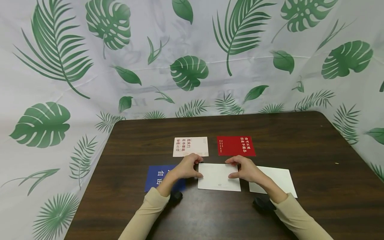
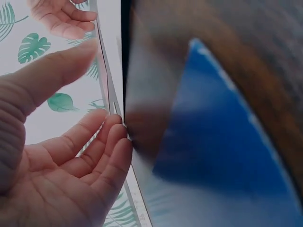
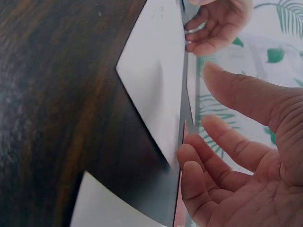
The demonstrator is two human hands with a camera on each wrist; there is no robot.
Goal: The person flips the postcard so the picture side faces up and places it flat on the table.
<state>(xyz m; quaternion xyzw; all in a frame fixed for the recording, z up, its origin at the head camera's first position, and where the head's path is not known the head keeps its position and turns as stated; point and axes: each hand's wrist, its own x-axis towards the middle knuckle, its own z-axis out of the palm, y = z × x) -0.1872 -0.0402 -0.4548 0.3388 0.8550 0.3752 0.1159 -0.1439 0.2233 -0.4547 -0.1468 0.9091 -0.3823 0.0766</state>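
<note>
A white card (image 1: 216, 176) lies on the dark table in front of me, with a small mark near its lower edge. My left hand (image 1: 186, 167) is at its left edge, thumb beside the card's side. Over the right end is my right hand (image 1: 246, 169), its thumb above the card's surface. Both wrist views show thumb and fingers apart, fingers loosely bent near the table, nothing pinched. A blue card (image 1: 151, 176) with white characters lies partly under my left wrist. Another white card (image 1: 280, 180) is partly covered by my right forearm.
Behind the middle card lie a pale pink card (image 1: 196, 146) with red characters and a red card (image 1: 229, 148) with light characters. The wood-grain table (image 1: 135, 140) meets a leaf-patterned white curtain (image 1: 150, 73) at the back and sides.
</note>
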